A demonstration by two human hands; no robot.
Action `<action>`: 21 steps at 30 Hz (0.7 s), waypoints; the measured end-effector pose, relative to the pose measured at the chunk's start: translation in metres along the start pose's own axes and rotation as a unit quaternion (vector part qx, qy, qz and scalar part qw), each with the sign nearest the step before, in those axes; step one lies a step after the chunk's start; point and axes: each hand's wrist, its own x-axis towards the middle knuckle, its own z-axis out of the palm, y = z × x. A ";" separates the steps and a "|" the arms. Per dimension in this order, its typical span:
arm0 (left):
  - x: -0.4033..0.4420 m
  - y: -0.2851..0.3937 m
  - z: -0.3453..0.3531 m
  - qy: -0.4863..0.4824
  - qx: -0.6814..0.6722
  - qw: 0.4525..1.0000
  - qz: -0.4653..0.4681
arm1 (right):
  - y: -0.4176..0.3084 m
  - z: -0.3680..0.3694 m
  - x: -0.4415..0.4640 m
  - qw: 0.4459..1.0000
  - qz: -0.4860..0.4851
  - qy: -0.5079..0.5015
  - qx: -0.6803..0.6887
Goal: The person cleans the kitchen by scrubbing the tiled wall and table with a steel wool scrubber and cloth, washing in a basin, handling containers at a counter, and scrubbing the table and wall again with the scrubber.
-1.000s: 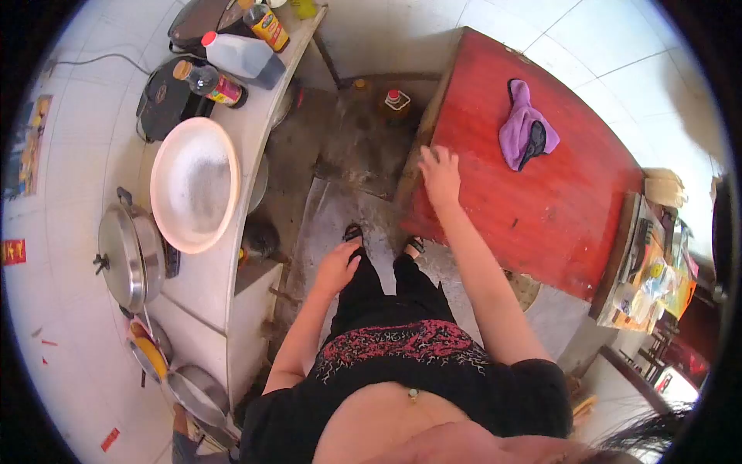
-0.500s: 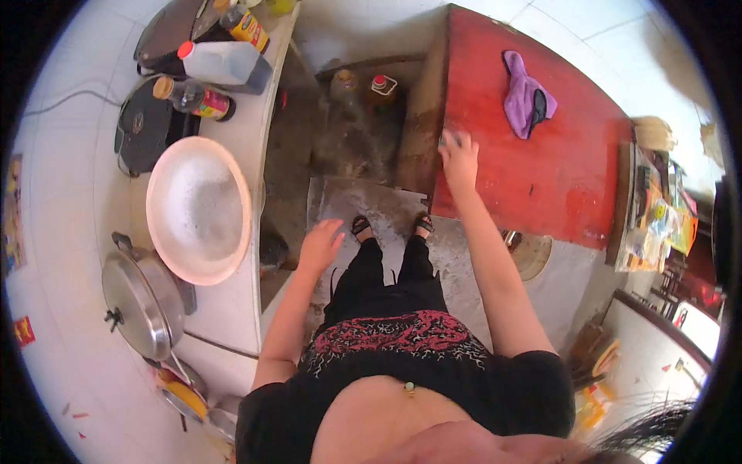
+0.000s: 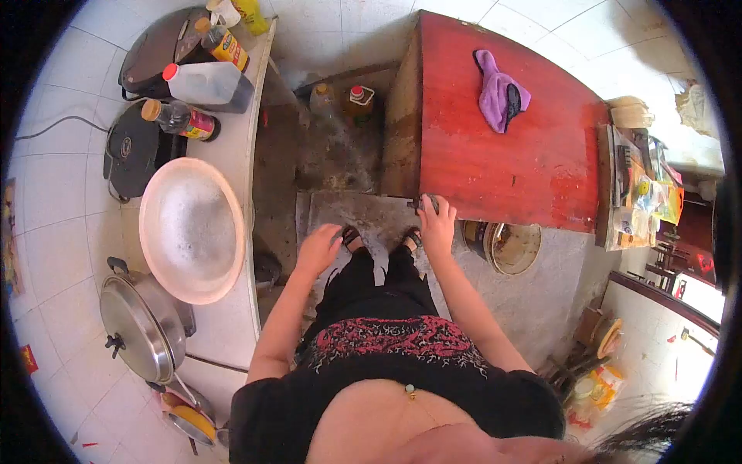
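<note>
My right hand (image 3: 437, 226) is by the front left corner of the red tabletop (image 3: 533, 174), fingers curled around a small dark object (image 3: 427, 203) whose kind I cannot make out. My left hand (image 3: 318, 249) hangs loosely over the floor, to the right of the white counter, with nothing visible in its slightly bent fingers. On the red top lies a crumpled purple cloth (image 3: 501, 93) with a dark patch. A pale pink basin (image 3: 193, 230) holding sudsy water sits on the counter (image 3: 224, 329) to my left.
Behind the basin stand a sauce bottle (image 3: 185, 120), a white jug (image 3: 209, 83) and black appliances (image 3: 139, 147). A lidded steel pot (image 3: 139, 325) is nearer me. Bottles (image 3: 357, 104) stand on the floor ahead. A bucket (image 3: 514, 247) sits below the red top's front edge.
My right hand has drawn back toward me from over the red top's left edge to its front corner, with the small dark object. My left hand stays about where it was.
</note>
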 end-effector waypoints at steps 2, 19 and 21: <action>-0.002 -0.003 0.001 -0.025 0.016 1.000 0.004 | 0.002 0.000 0.012 1.000 -0.002 0.000 0.011; 0.031 0.015 -0.010 0.016 0.045 0.999 -0.024 | 0.012 -0.018 0.001 0.996 -0.057 -0.040 0.058; 0.031 0.017 -0.012 0.018 0.037 0.999 -0.033 | 0.042 -0.033 -0.003 0.997 -0.034 -0.040 0.058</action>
